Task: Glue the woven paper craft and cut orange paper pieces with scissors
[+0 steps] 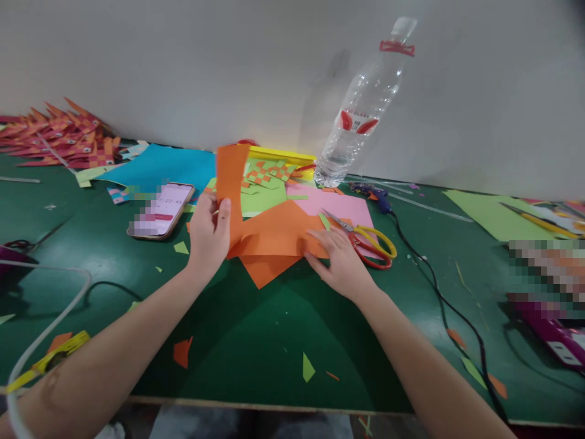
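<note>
My left hand [209, 228] grips an orange paper strip [232, 177], holding it upright with the thumb in front. Orange paper [274, 235] spreads to the right of it, low over the table, with one pointed corner toward me. At the right end of this paper is my right hand [338, 259], fingers over it and thumb along the near edge. Scissors [377, 244] with yellow and red handles lie partly open beside that hand. Behind the orange paper are a pink sheet [356, 207], a green sheet [269, 200] and woven green-and-orange paper pieces [262, 174].
A phone [162, 210] lies left, before a blue sheet [169, 164]. Red-and-orange woven paper shapes [59, 137] are piled far left. A water bottle [361, 110] stands near the wall. A blue glue gun [381, 198] trails a black cord. A yellow cutter [57, 353] lies near left.
</note>
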The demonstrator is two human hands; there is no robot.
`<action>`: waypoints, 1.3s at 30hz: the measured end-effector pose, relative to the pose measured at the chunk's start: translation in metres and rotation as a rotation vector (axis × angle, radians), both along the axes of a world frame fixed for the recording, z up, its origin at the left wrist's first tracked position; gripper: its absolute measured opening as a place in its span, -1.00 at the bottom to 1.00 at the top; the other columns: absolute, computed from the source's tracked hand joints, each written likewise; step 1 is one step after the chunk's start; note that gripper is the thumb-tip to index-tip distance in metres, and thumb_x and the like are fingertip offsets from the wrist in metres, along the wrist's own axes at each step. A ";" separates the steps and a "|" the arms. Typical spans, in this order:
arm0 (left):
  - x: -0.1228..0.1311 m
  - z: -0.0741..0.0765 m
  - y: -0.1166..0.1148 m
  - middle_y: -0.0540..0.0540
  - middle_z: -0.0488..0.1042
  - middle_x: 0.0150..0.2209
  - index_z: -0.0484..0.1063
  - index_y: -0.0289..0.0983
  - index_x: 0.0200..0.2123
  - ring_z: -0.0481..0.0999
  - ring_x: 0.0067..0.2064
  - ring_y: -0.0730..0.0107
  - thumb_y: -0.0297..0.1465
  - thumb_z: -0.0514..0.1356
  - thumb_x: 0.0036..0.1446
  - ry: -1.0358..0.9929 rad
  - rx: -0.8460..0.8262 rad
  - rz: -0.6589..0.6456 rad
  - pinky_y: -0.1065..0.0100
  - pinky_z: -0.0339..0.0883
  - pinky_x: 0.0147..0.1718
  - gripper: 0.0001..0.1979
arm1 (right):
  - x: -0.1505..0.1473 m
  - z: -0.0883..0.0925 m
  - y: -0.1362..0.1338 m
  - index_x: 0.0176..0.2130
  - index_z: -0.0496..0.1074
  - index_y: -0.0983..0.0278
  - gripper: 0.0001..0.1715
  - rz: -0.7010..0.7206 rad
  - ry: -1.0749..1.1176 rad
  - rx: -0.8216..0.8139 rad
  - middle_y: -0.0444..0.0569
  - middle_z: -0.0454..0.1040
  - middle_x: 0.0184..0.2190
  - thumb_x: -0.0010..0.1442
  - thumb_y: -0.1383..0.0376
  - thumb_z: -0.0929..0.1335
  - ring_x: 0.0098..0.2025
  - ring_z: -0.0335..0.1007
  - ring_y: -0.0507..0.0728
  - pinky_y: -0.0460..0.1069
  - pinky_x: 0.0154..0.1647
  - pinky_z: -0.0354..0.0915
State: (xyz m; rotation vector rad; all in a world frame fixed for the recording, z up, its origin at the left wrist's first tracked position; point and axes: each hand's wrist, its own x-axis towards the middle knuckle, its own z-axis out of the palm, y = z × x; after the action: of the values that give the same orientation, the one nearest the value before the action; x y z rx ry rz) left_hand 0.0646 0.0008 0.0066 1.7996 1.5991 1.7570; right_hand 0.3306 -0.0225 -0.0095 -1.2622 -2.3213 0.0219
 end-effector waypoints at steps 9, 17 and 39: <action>-0.004 -0.009 0.009 -0.12 0.35 -0.25 0.29 -0.21 -0.21 0.43 -0.20 0.20 -0.12 0.09 0.26 -0.265 0.058 0.002 0.25 0.36 -0.25 -0.73 | -0.006 0.006 -0.006 -0.06 0.44 0.16 -0.66 0.077 0.332 -0.337 -0.06 0.57 -0.30 0.17 0.14 0.38 -0.17 0.51 0.16 0.24 0.13 0.26; -0.006 -0.017 0.016 -0.14 0.37 -0.14 0.25 -0.17 -0.18 0.48 -0.16 0.20 -0.20 0.13 0.21 -0.574 -0.067 -0.070 0.30 0.45 -0.43 -0.78 | 0.005 0.018 0.001 -0.21 0.50 0.24 -0.73 -0.106 0.531 -0.432 -0.03 0.57 -0.39 0.08 0.17 0.39 -0.34 0.50 0.12 0.08 -0.23 0.43; -0.004 -0.011 0.017 -0.07 0.42 -0.23 0.32 -0.19 -0.21 0.51 -0.25 0.30 -0.20 0.19 0.16 -0.581 -0.026 -0.121 0.34 0.49 -0.43 -0.78 | 0.035 0.023 0.015 -0.37 0.52 0.18 -0.80 -0.228 0.236 -0.158 -0.01 0.59 -0.29 0.13 0.12 0.37 -0.17 0.51 0.24 0.19 -0.09 0.36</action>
State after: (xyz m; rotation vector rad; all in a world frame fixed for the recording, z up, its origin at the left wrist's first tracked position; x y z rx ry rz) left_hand 0.0602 0.0173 -0.0045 1.1795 1.2376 1.9445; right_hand 0.3654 -0.0078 0.0130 -1.5080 -1.9971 0.2676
